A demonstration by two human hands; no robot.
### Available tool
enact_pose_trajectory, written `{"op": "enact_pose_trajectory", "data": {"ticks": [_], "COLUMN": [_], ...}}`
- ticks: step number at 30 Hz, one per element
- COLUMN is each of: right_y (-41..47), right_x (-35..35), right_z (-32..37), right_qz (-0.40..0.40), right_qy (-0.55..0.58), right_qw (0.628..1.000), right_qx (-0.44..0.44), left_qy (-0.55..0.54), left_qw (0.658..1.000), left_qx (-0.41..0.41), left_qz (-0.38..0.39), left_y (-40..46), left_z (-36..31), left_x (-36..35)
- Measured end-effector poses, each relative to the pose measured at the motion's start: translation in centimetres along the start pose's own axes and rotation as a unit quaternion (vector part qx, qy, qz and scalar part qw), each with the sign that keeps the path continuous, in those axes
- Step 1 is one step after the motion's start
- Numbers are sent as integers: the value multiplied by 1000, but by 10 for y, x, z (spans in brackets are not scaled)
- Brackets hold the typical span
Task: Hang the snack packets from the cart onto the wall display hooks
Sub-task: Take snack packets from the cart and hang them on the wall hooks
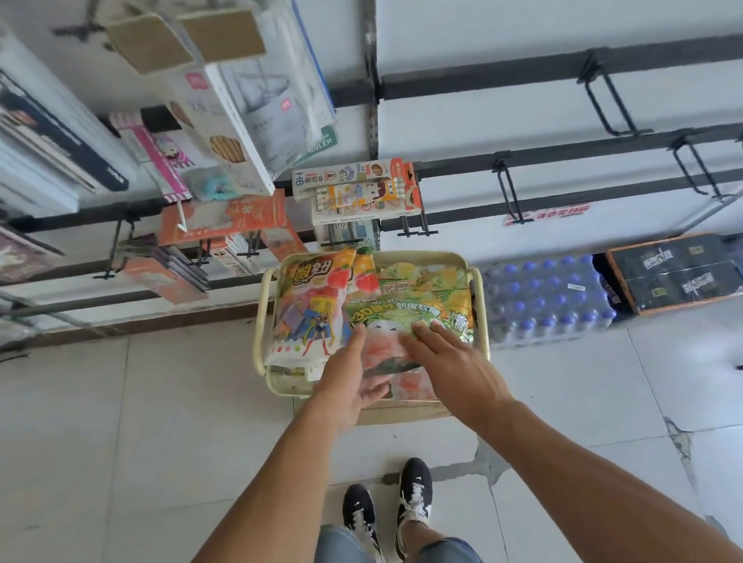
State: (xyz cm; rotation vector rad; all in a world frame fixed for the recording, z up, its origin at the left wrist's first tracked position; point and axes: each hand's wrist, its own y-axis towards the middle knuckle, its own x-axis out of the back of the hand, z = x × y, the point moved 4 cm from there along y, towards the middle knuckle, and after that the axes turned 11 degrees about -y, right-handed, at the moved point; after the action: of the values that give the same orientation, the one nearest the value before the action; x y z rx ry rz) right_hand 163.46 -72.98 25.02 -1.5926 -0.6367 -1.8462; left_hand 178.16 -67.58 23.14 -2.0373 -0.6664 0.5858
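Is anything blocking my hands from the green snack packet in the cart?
Nothing visible: left hand and right hand already rest on the green printed plastic snack packet atop the cream-coloured cart.

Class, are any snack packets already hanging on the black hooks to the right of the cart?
No: the hooks are bare, and packets lie in the cart.

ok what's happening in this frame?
A person is reaching with both hands into a cream cart piled with snack packets. The left hand and right hand are on a green packet on top, fingers fairly straight. Nothing is lifted yet; empty black hooks wait on the wall to the right.
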Motion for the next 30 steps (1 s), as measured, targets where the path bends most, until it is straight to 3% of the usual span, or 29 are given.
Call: {"op": "enact_pose_trajectory", "data": {"ticks": [2, 5, 9, 12, 15, 18, 21, 27, 30], "right_y": [-12, -29, -40, -47, -56, -57, -48, -31, -24], "right_x": [11, 25, 42, 64, 95, 126, 156, 227, 265], "right_z": [8, 13, 22, 33, 47, 57, 62, 64, 60], "right_qz": [-18, -42, -19, 60, 75, 16, -34, -130, -152], "right_qy": [-5, -9, 10, 30, 64, 180, 261, 349, 463], "right_qw": [1000, 999, 1000, 998, 993, 965, 932, 886, 832], "right_qx": [21, 26, 17, 0, -68, -192, -249, -277, -264], "left_qy": [-70, -64, -44, -35, -32, -6, -5, -6, -10], "left_qw": [996, 994, 989, 984, 978, 971, 959, 936, 927], "left_qx": [15, -12, -69, -104, -122, -135, -151, -195, -222], "left_qz": [48, 91, 119, 143, 165, 198, 240, 293, 302], "left_y": [-13, -34, -59, -83, -115, -148, -174, -223, -245], "left_z": [5, 6, -4, -16, -25, -31, -41, -76, -98], "left_x": [-1, 0, 12, 29, 48, 60, 62, 54, 46]}}
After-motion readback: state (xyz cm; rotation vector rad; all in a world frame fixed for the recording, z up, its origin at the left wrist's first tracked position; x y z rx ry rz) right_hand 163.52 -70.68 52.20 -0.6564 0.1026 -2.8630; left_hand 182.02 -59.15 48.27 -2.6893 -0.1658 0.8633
